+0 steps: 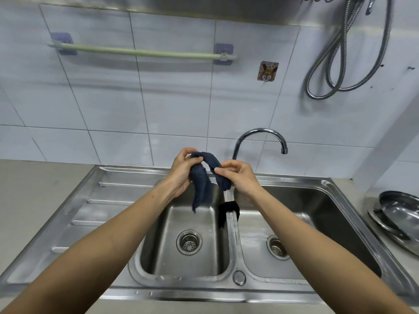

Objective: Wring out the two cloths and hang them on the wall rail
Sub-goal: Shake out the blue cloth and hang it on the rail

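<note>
Dark blue terry cloth [205, 175], twisted into a rope and bent in an arch, is held above the stainless steel double sink [127, 196], over the far end of the divider between the two basins. The left hand [181, 175] grips the left leg of the arch with curled fingers and thumb, and the loose end hangs down from that hand over the left basin. The right hand [238, 177] pinches and wraps the right leg of the arch, whose short end points down toward the divider. A second, black cloth [227, 211] lies draped across the divider just nearer than the hands, its ends hanging into both basins. Each basin has a round strainer drain, and a ribbed draining board runs off to the left. A chrome gooseneck tap [260, 139] rises behind the sink, its spout curving to the right. High on the white tiled wall, to the far left, a pale green wall rail [140, 52] sits on two bluish adhesive mounts with nothing on it. A small patterned adhesive hook [267, 70] is fixed right of the rail, and a coiled metal shower hose [340, 64] hangs farther right. Steel dishes [399, 214] are stacked on the counter at the right edge.
</note>
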